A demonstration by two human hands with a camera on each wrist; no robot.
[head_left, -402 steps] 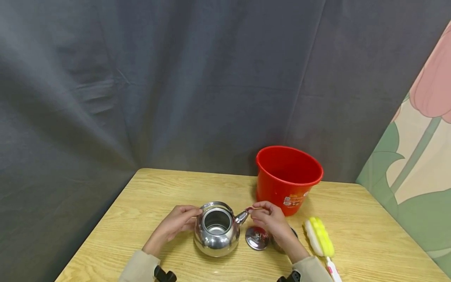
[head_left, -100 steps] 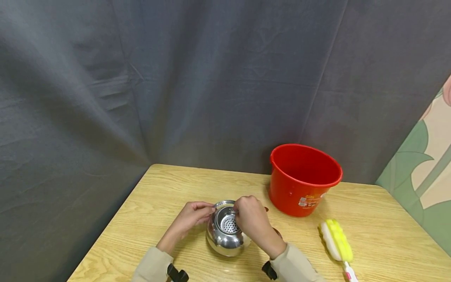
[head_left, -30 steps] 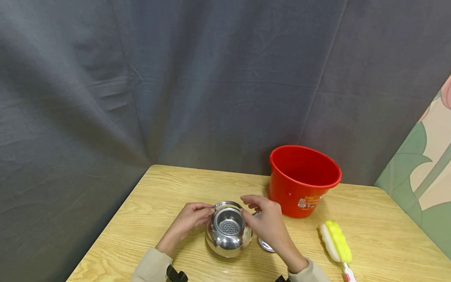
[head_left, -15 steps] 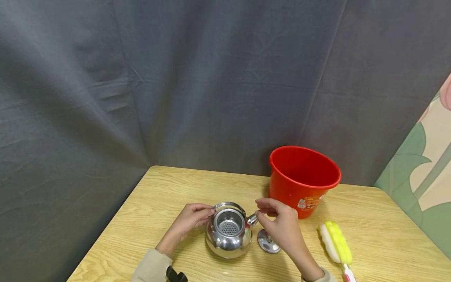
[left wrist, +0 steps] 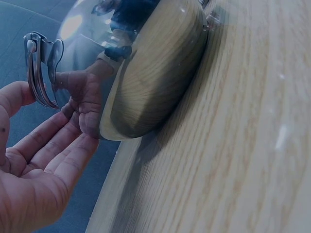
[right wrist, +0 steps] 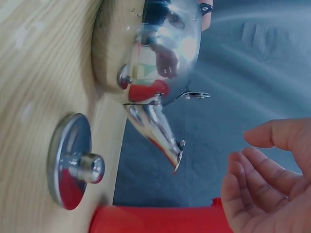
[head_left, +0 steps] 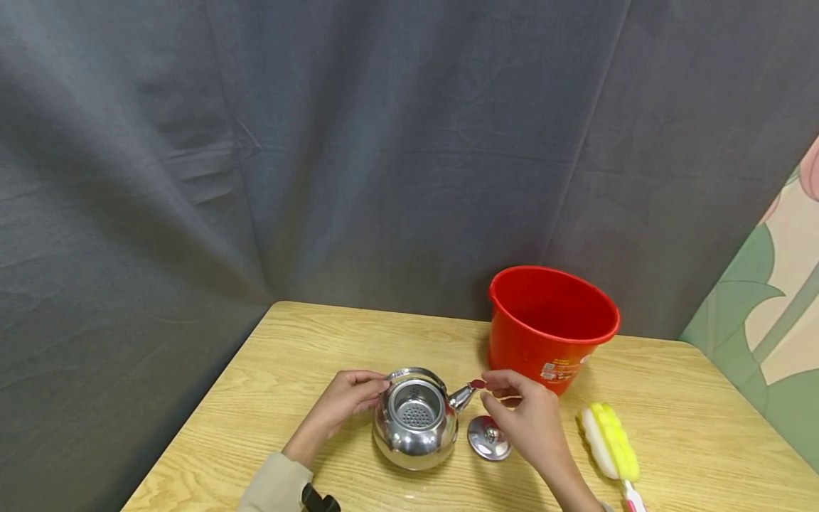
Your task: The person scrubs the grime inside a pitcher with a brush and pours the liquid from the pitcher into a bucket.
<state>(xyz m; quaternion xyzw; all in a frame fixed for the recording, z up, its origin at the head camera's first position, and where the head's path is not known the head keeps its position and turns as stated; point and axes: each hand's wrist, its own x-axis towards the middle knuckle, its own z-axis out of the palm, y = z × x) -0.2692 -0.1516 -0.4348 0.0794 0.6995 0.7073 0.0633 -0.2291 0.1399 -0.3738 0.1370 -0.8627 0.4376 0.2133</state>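
Observation:
A shiny steel teapot (head_left: 416, 434) stands uncovered on the table, with a perforated strainer (head_left: 416, 411) seated in its mouth. Its bail handle (left wrist: 41, 73) is folded down at the far side. My left hand (head_left: 342, 400) pinches the handle by its left end, and its lower fingers touch the teapot's body in the left wrist view. Just right of the spout (head_left: 462, 397), my right hand (head_left: 525, 412) hovers with relaxed fingers and holds nothing; the right wrist view shows a gap between it and the spout. The steel lid (head_left: 489, 438) lies knob up beneath that hand.
A red bucket (head_left: 544, 355) stands behind my right hand, near the table's back edge. A yellow and white sponge brush (head_left: 611, 441) lies at the right. Dark cloth (head_left: 384, 178) hangs behind the wooden table (head_left: 333, 334).
The strainer has come to sit in the teapot's mouth, where my right hand was. That hand has since drawn back rightward past the spout, uncovering the lid. My left hand stays at the handle.

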